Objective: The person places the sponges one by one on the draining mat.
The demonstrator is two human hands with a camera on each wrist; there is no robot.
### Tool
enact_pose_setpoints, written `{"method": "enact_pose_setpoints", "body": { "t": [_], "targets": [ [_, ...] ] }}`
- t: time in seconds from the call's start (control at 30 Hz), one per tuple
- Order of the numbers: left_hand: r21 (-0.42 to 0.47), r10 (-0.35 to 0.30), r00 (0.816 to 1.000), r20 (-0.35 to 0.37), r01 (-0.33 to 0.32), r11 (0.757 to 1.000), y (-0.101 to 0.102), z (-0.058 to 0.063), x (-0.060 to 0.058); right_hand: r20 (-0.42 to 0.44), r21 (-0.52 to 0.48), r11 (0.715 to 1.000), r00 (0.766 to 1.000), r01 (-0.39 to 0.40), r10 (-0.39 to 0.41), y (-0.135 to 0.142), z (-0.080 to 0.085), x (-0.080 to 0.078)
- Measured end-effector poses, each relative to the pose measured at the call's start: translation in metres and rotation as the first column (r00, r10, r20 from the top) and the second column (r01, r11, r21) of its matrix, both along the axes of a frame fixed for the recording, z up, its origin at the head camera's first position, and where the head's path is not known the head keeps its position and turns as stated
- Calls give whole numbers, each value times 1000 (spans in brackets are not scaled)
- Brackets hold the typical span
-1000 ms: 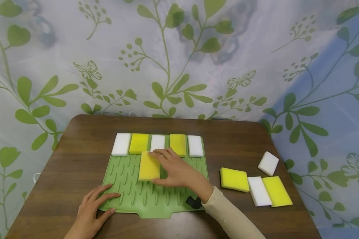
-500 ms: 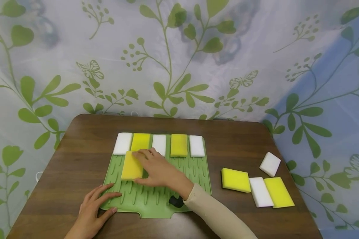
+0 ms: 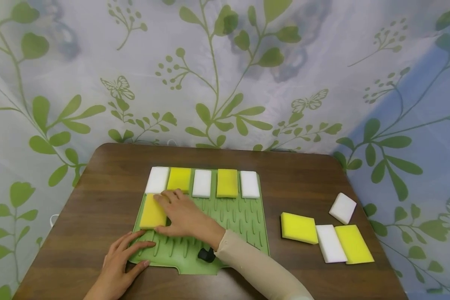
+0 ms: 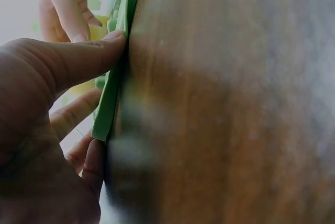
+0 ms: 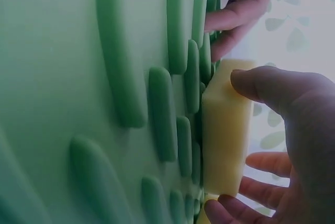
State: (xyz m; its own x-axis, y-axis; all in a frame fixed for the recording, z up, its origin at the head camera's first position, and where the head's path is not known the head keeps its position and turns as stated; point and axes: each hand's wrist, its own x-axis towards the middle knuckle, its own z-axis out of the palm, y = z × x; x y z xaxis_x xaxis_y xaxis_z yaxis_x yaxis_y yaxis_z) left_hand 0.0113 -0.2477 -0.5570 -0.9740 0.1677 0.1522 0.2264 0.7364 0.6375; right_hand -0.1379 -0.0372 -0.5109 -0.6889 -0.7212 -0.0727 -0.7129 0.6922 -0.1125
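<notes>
A yellow sponge (image 3: 152,211) lies at the left side of the green ridged mat (image 3: 232,225), just below a white sponge (image 3: 157,180). My right hand (image 3: 185,216) holds it from the right, thumb at its near end and fingers at its far end. In the right wrist view the sponge (image 5: 227,130) is against the mat's ridges. My left hand (image 3: 120,260) rests on the mat's near left corner with fingers spread; in the left wrist view its thumb (image 4: 97,56) touches the mat's edge (image 4: 112,93).
Along the mat's far edge, a yellow sponge (image 3: 179,179), a white one (image 3: 201,183), another yellow (image 3: 227,183) and another white (image 3: 250,184) continue the row. Loose yellow (image 3: 299,228) and white (image 3: 331,243) sponges lie right of the mat on the wooden table (image 3: 292,179).
My right hand has carried the yellow sponge leftward across the mat and lowered it beneath the leftmost white sponge. My left hand stays at the mat's corner.
</notes>
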Motion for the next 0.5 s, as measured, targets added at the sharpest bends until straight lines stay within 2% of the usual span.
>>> {"method": "enact_pose_setpoints", "body": {
  "t": [0.2, 0.5],
  "targets": [
    [2, 1, 1000, 22, -1, 1000, 0, 1, 1, -7, -26, 999, 1000, 18, -18, -9, -7, 0],
    [4, 7, 998, 56, -7, 1000, 0, 3, 1, -62, -27, 1000, 998, 6, -8, -18, -7, 1]
  ]
}}
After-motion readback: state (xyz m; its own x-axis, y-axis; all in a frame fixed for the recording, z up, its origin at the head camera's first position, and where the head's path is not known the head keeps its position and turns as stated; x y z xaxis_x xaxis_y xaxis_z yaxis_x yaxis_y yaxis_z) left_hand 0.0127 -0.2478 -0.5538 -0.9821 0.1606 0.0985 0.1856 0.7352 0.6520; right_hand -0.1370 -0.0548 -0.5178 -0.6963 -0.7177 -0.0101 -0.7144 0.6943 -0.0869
